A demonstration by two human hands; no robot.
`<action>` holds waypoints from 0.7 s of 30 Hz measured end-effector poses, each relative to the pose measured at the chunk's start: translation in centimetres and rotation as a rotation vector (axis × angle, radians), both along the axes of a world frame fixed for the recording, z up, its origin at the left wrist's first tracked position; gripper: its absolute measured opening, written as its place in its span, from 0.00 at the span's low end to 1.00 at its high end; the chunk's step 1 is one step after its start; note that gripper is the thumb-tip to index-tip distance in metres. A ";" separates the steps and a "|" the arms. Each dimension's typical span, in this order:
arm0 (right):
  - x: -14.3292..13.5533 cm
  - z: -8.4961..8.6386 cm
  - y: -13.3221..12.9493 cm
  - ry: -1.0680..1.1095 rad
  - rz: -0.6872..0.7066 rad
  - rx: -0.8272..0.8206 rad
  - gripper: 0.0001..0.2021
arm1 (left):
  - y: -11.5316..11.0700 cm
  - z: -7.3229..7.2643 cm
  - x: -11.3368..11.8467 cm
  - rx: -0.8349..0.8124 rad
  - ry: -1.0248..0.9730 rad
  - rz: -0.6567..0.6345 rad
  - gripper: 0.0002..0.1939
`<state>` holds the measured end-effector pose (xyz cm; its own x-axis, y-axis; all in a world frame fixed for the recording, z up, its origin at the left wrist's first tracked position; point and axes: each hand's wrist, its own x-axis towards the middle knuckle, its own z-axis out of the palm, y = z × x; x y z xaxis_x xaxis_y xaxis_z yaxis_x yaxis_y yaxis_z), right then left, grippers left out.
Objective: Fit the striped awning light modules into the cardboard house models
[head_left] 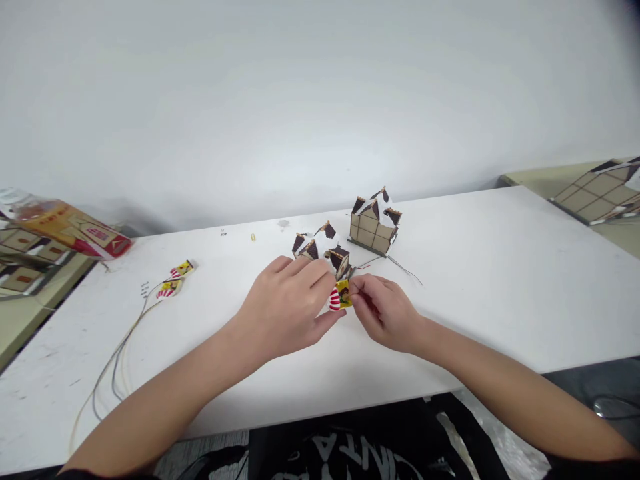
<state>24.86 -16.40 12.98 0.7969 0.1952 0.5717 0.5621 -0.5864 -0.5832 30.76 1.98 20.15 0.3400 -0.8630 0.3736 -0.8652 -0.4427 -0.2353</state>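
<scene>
My left hand is closed, with thumb and fingers around a small yellow piece with a red-and-white striped end. Just behind these fingers is a miniature house with a dark, white-patched roof; the hand hides its lower front, and I cannot tell whether it grips the house too. My right hand is closed in a pinch at the right edge of the yellow piece. Whatever lies between its fingertips is too small to make out. Thin wires show just behind the right fingers.
Farther back stands a second miniature house with a thin wire. Two similar striped yellow pieces with long wires lie left on the white table. A bottle lies at far left; more model houses flank the table.
</scene>
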 end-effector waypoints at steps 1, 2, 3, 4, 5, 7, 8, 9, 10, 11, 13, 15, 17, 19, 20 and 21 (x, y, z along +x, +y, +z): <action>-0.1 0.1 0.0 0.017 0.009 0.022 0.07 | 0.0 0.0 0.0 0.003 0.000 0.002 0.12; -0.1 0.1 0.0 0.038 0.017 0.045 0.07 | 0.0 0.1 0.0 0.007 -0.001 0.005 0.12; -0.2 0.2 -0.1 0.062 0.025 0.068 0.06 | 0.0 0.1 -0.1 0.015 0.002 0.011 0.12; -0.2 0.3 -0.1 0.086 0.032 0.094 0.06 | 0.0 0.2 -0.1 0.026 0.007 0.018 0.11; -0.3 0.3 -0.2 0.108 0.039 0.119 0.06 | 0.0 0.3 -0.1 0.035 0.011 0.024 0.11; -0.3 0.4 -0.3 0.145 0.048 0.162 0.06 | -0.1 0.3 -0.1 0.050 0.019 0.032 0.11; -0.3 0.4 -0.4 0.156 0.051 0.178 0.05 | -0.1 0.4 -0.1 0.054 0.021 0.034 0.11; -0.3 0.4 -0.4 0.161 0.050 0.190 0.05 | -0.1 0.4 -0.1 0.054 0.019 0.034 0.12; -0.3 0.4 -0.5 0.164 0.046 0.197 0.05 | -0.1 0.4 -0.1 0.053 0.015 0.032 0.12; -0.3 0.4 -0.5 0.164 0.040 0.203 0.05 | -0.1 0.4 -0.1 0.050 0.011 0.033 0.12; -0.3 0.4 -0.6 0.159 0.022 0.215 0.04 | 0.0 0.4 0.0 0.042 0.005 0.036 0.12; -0.3 0.4 -0.7 0.143 0.000 0.238 0.03 | 0.0 0.4 0.0 0.040 0.011 0.042 0.12; -0.2 0.5 -0.8 0.115 -0.018 0.267 0.03 | 0.1 0.5 0.0 0.041 0.020 0.044 0.12; -0.2 0.6 -0.9 0.095 -0.028 0.295 0.02 | 0.1 0.5 0.0 0.044 0.026 0.043 0.12; -0.2 0.6 -1.0 0.091 -0.031 0.305 0.02 | 0.1 0.5 0.0 0.042 0.027 0.043 0.12; -0.2 0.7 -1.0 0.090 -0.035 0.312 0.03 | 0.1 0.6 -0.1 0.041 0.029 0.045 0.12</action>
